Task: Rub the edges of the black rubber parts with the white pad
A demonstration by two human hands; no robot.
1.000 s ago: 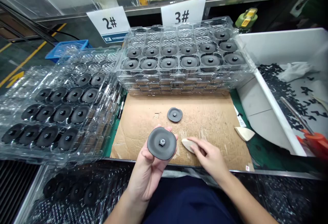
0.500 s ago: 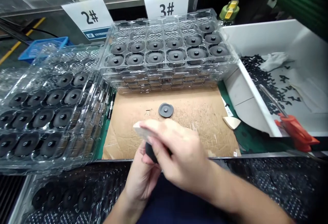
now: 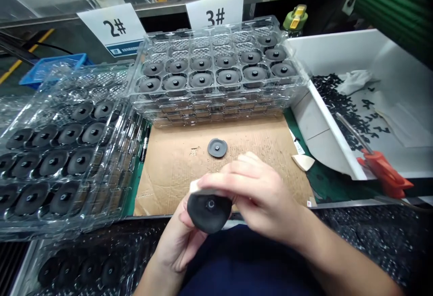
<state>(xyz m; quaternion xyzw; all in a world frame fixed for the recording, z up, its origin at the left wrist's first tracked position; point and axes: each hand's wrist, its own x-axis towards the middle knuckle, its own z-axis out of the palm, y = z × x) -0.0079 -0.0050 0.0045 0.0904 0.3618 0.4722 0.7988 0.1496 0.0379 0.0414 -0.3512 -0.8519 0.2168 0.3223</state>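
Observation:
Low over the front of the cardboard, my left hand [image 3: 181,235] grips a black rounded disc [image 3: 209,212] by its edge. The disc is tilted so that its face with a small metal-centred hub shows. My right hand [image 3: 259,192] is closed at the disc's upper edge, its fingers round a white piece [image 3: 194,187]. Only a corner of that piece shows, so its kind is unclear. Beyond the hands, a second black disc [image 3: 217,148] lies hub-up on the cardboard sheet [image 3: 169,160].
Clear plastic trays [image 3: 216,99] of black discs are stacked behind the cardboard; more trays [image 3: 117,169] stand at left. On the right are a white bin [image 3: 341,151] with small black parts, an orange-handled tool [image 3: 385,172] and a cream wedge [image 3: 303,162]. A green hose [image 3: 395,11] hangs upper right.
The held disc has turned so its hub face now shows. My right hand has shifted slightly right and down, and the white piece is more hidden behind the disc and fingers.

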